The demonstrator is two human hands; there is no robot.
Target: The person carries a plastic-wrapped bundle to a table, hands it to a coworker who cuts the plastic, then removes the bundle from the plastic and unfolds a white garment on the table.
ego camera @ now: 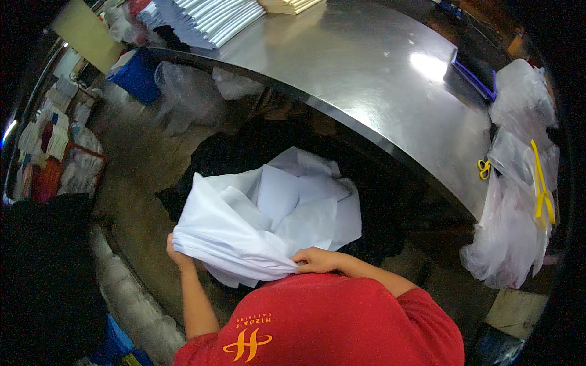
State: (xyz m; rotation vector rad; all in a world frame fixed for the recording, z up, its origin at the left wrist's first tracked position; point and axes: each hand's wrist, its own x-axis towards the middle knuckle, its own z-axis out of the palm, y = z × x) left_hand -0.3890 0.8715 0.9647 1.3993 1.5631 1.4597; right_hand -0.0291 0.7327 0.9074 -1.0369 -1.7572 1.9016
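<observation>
A large white cloth [274, 206] is bunched in front of my red shirt, its near edge gathered into folds. My left hand [180, 254] grips the left end of that edge, the fingers partly hidden behind the fabric. At the right end of the gathered edge, my right hand [316, 261] pinches the cloth between thumb and fingers, close to my chest. The far part of the white cloth spreads loosely over a heap of black fabric [229, 151] low down before me.
A metal-topped table [366, 78] curves across the far side, with stacked folded white cloths [215, 18] on it. Plastic bags [503, 228] hang at its right end near yellow-handled scissors [484, 169]. A blue bin [137, 78] stands far left; shelved linens [55, 137] line the left.
</observation>
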